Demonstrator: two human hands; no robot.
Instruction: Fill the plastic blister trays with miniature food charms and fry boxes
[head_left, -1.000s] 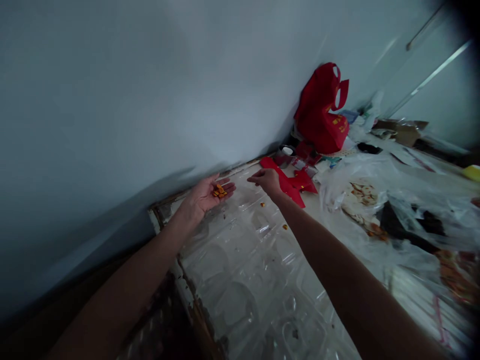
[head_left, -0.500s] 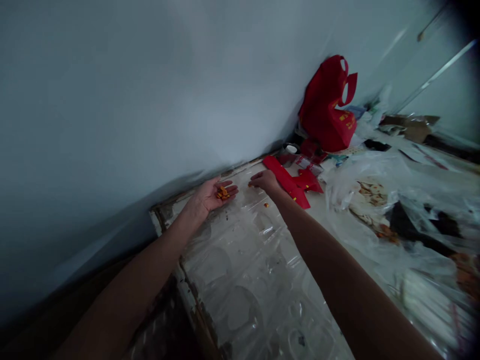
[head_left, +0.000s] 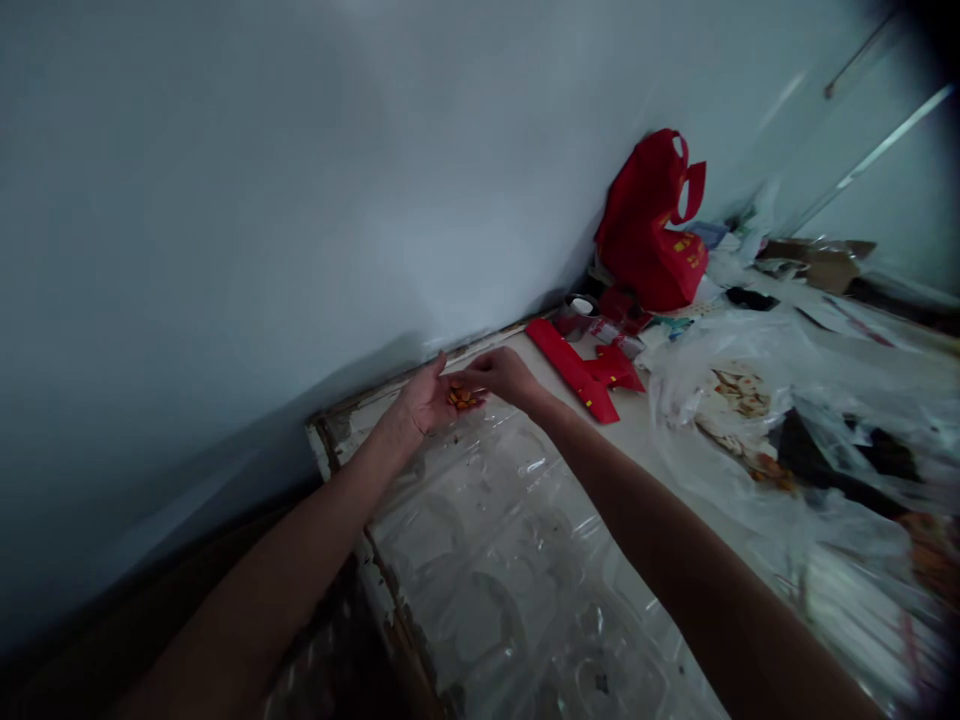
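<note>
My left hand (head_left: 429,400) lies palm up over the plastic-covered tabletop, cupping a small heap of orange-brown pieces (head_left: 465,397) too small to name more exactly. Above that palm is my right hand (head_left: 501,374), its fingers pinched together and their tips at the heap. Whatever the pinch holds is hidden. Below both hands, a clear moulded plastic sheet (head_left: 480,540) with round hollows covers this end of the white table.
Flat red pieces (head_left: 577,370) lie just right of my hands. Behind them stand a dark cup-like container (head_left: 577,312) and a red bag (head_left: 652,230) against the wall. Crumpled clear plastic bags (head_left: 720,400) spread over the right side. The table's worn edge (head_left: 382,580) runs at left.
My right hand has moved left from the plastic sheet to over my left palm. An orange piece that lay on the sheet no longer shows there.
</note>
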